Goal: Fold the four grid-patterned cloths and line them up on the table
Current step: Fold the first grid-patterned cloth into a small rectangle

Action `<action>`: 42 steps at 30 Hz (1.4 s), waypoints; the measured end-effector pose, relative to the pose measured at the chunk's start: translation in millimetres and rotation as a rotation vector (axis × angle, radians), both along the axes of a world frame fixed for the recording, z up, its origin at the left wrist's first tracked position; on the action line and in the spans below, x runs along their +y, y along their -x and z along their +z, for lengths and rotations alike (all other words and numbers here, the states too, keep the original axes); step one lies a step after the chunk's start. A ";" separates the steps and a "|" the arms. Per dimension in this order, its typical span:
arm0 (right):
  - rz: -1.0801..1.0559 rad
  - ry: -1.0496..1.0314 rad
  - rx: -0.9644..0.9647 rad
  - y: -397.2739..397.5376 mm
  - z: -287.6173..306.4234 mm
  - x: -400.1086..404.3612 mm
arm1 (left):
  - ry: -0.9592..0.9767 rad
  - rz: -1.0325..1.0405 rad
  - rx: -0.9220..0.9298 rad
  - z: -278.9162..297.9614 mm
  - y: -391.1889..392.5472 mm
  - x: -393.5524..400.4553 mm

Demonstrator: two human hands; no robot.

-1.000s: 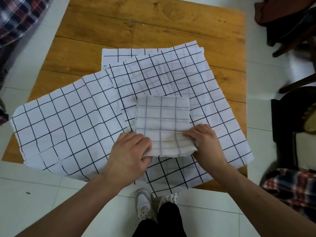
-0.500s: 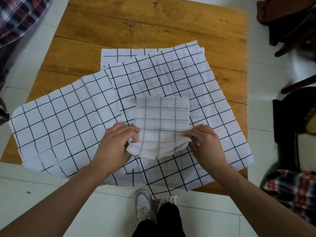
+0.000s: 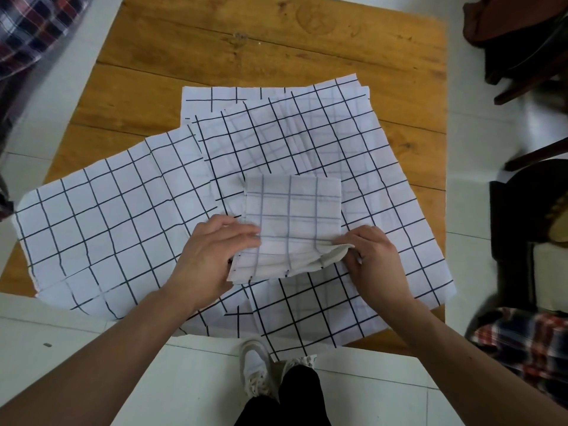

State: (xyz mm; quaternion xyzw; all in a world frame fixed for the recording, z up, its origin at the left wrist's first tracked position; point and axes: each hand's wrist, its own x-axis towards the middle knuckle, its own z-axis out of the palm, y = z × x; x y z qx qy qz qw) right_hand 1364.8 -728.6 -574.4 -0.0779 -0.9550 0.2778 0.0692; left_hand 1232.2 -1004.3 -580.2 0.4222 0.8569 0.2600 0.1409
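A small folded grid cloth [image 3: 293, 222] lies on top of the spread cloths, its near edge lifted. My left hand [image 3: 215, 256] grips its near left corner. My right hand [image 3: 368, 259] pinches its near right corner, where the layers bunch. Under it lies a large open grid cloth [image 3: 307, 142] in the middle. Another open grid cloth [image 3: 107, 229] spreads to the left. A third one [image 3: 212, 95] peeks out behind them. All rest on the wooden table [image 3: 246, 41].
The open cloths hang over the table's near edge. Dark chairs [image 3: 522, 66] stand to the right, with plaid fabric [image 3: 522, 342] at the lower right and more plaid fabric [image 3: 33, 23] at the upper left. My shoes [image 3: 261, 373] are on the tiled floor below.
Both hands have lifted the folded cloth's near edge off the spread cloths. My left hand shifted from pressing flat to gripping the left corner.
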 end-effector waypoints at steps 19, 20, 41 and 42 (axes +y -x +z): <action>-0.074 -0.048 -0.068 3.1 -7.2 3.7 | -0.004 0.336 -0.130 -0.2 2.5 16.8; -0.086 -0.032 -0.069 3.3 -7.2 3.8 | -0.005 0.367 -0.157 0.6 4.0 19.3; -0.345 0.128 -0.351 29.9 0.0 -5.6 | -0.080 0.639 -0.231 9.2 1.7 43.5; -0.346 0.124 -0.356 30.6 0.3 -6.0 | -0.077 0.640 -0.227 9.1 1.4 43.4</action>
